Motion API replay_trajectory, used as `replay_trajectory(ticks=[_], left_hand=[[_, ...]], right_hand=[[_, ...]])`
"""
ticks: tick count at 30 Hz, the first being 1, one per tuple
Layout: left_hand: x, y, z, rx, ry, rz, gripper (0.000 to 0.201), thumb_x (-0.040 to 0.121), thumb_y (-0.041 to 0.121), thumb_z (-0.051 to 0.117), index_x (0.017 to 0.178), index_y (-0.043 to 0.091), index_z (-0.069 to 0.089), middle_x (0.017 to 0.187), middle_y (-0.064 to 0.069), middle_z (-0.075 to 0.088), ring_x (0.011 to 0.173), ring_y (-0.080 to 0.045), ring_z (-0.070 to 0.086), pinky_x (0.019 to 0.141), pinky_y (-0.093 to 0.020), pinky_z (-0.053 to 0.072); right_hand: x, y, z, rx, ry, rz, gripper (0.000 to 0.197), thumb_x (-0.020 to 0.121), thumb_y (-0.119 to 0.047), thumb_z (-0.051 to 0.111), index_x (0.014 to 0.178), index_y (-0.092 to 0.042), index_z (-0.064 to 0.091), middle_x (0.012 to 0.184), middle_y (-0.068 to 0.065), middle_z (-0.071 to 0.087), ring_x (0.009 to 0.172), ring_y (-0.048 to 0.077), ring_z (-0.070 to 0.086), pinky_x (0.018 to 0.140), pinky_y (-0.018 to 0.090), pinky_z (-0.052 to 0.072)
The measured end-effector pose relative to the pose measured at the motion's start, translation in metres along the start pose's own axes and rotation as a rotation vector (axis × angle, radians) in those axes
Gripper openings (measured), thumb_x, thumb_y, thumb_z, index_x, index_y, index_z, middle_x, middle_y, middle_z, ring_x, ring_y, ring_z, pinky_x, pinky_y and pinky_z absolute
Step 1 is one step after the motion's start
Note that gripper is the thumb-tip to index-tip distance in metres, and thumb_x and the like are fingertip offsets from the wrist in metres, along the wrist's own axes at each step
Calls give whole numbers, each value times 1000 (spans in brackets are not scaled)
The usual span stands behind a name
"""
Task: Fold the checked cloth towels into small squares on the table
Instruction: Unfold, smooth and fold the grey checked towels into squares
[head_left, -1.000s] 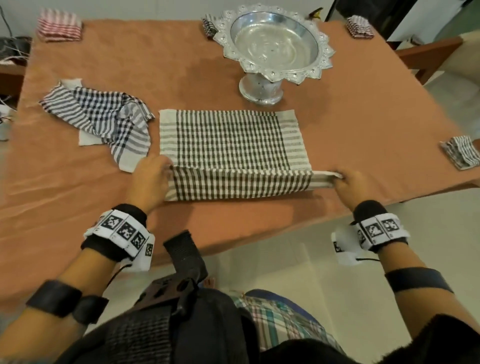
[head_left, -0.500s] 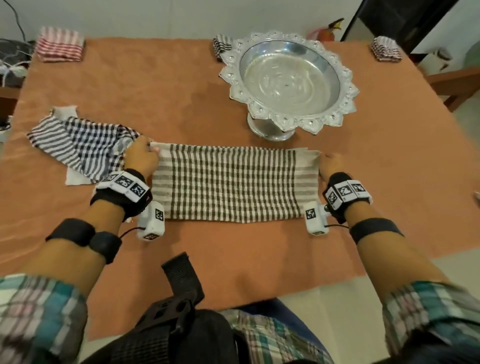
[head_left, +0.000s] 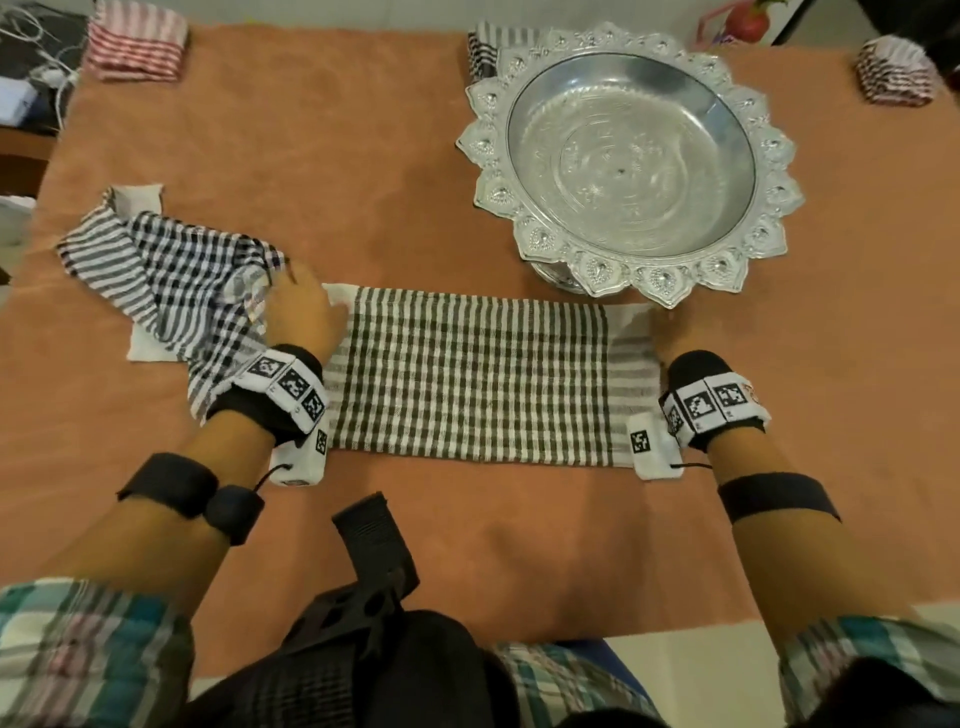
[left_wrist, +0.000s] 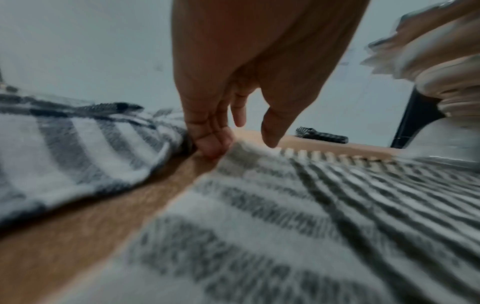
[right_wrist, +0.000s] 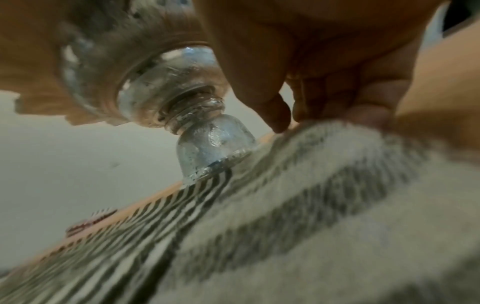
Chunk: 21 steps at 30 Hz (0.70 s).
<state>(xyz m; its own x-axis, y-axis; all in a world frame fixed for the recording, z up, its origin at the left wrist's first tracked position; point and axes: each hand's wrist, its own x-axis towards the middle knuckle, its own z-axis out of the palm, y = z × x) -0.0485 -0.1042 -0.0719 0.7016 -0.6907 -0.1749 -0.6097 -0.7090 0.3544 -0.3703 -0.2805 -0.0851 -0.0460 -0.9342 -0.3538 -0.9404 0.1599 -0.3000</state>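
A brown-and-white checked towel (head_left: 467, 374) lies folded in half as a long strip on the orange table (head_left: 363, 156). My left hand (head_left: 304, 312) is at its far left corner. In the left wrist view the fingers (left_wrist: 210, 144) hang down and touch the table beside that corner, with the thumb lifted off the towel (left_wrist: 285, 205). My right hand (head_left: 670, 332) is at the far right corner. In the right wrist view its thumb and curled fingers (right_wrist: 363, 115) close together on the towel's edge (right_wrist: 311, 205).
A crumpled black-and-white checked towel (head_left: 171, 275) lies just left of my left hand. A silver pedestal bowl (head_left: 628, 156) stands right behind the strip, its foot (right_wrist: 213, 148) close to my right thumb. Small folded towels (head_left: 135, 47) (head_left: 893, 73) sit along the far edge.
Both hands carried the towel's near edge away from me and laid it on the far edge, halving the towel. They now sit at the far corners.
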Motion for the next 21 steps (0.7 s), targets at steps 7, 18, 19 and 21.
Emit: replay_trajectory(ticks=[7, 18, 19, 21], left_hand=[[-87, 21, 39, 222, -273, 538, 71, 90, 29, 52, 146, 11, 13, 155, -17, 9, 143, -34, 10, 114, -51, 19], [-124, -69, 35, 378, -425, 486, 63, 96, 52, 10, 146, 22, -12, 155, -3, -21, 142, -24, -20, 116, -44, -6], [-124, -67, 33, 378, -423, 478, 62, 96, 51, 11, 146, 22, -11, 155, -4, -20, 142, -24, -20, 116, -45, -6], [-123, -56, 31, 354, -407, 483, 60, 98, 48, 15, 148, 22, -6, 156, -6, -16, 143, -26, -16, 116, -46, -4]], right_hand=[[-133, -39, 55, -288, -155, -521, 65, 89, -38, 50, 144, -18, 22, 153, 13, 20, 140, 34, 18, 111, 53, 22], [-155, 42, 66, -404, -247, -256, 61, 92, -59, 16, 143, -41, -14, 155, -9, -21, 143, 24, -19, 112, 61, -3], [-153, 51, 58, -392, -238, -198, 62, 93, -59, 18, 144, -40, -11, 156, -6, -19, 143, 25, -17, 112, 61, -1], [-154, 50, 50, -418, -189, -144, 66, 93, -57, 24, 147, -34, -6, 157, 1, -15, 143, 30, -14, 112, 61, 0]])
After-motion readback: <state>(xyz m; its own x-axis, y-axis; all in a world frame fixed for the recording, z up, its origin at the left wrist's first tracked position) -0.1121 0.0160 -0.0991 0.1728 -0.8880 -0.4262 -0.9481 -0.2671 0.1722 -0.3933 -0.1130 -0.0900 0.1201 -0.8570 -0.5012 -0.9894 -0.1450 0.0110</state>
